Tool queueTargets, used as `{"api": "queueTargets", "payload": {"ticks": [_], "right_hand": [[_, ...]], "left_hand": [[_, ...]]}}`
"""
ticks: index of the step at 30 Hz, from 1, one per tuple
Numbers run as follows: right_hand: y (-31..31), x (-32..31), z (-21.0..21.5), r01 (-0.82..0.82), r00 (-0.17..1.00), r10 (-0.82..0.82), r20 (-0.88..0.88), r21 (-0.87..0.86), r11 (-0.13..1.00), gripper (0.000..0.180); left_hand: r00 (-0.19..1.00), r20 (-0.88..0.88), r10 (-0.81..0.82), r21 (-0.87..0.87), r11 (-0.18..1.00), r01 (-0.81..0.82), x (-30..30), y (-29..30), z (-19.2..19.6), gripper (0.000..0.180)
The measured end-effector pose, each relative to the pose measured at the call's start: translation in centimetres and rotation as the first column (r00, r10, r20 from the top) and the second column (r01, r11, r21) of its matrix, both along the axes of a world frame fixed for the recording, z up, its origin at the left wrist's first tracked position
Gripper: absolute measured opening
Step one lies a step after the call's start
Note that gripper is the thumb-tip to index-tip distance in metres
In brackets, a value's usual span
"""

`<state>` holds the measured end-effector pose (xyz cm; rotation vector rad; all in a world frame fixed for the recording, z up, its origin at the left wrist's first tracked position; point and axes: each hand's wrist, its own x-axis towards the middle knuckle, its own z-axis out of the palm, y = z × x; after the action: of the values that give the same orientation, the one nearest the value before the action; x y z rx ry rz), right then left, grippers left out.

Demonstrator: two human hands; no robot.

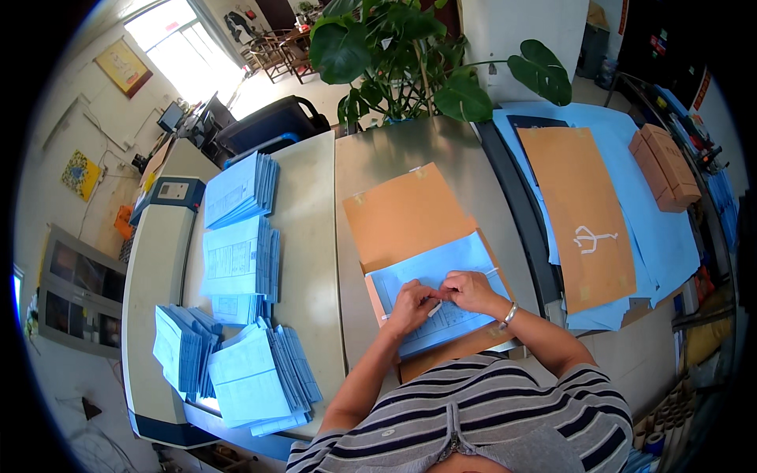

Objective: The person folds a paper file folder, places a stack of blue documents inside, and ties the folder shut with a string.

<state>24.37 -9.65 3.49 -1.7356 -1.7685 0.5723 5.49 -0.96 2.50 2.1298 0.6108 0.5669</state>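
Grey office table, seen from above: an opened brown folder lies on it with a sheet of pale blue paper resting on its lower leaf. The paper's long axis runs slantwise, from lower left up to the right, its far corner pointing away from the person toward the upper right. Both hands meet over the middle of the sheet: the left hand has its fingers curled and pressed down on the paper, while the right hand, a bracelet at its wrist, is pinched shut on a small white strip lying between the two. Well to the left of the left hand sit several stacks of blue forms, fanned out. To the right of the right hand lie another brown folder on blue sheets. Beyond the hands stands a broad-leaved plant.
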Motion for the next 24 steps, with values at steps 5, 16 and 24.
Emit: {"api": "queueTargets", "payload": {"ticks": [5, 16, 24], "right_hand": [[-0.1, -0.1, -0.2, 0.011, 1.0, -0.01, -0.011, 0.023, 1.0, 0.01], [-0.2, -0.7, -1.0, 0.033, 0.998, -0.04, 0.054, 0.132, 0.991, 0.013], [-0.2, -1.4, -1.2, 0.064, 0.996, -0.074, 0.044, 0.205, 0.977, 0.012]], "left_hand": [[0.999, -0.026, 0.047, -0.035, 0.998, -0.048, 0.2, -0.3, 0.6, 0.015], [0.976, -0.01, 0.219, 0.01, 0.976, -0.219, 1.3, -1.9, -0.3, 0.011], [0.953, 0.078, 0.292, 0.141, 0.943, -0.3, 1.9, -2.4, -1.3, 0.021]]}}
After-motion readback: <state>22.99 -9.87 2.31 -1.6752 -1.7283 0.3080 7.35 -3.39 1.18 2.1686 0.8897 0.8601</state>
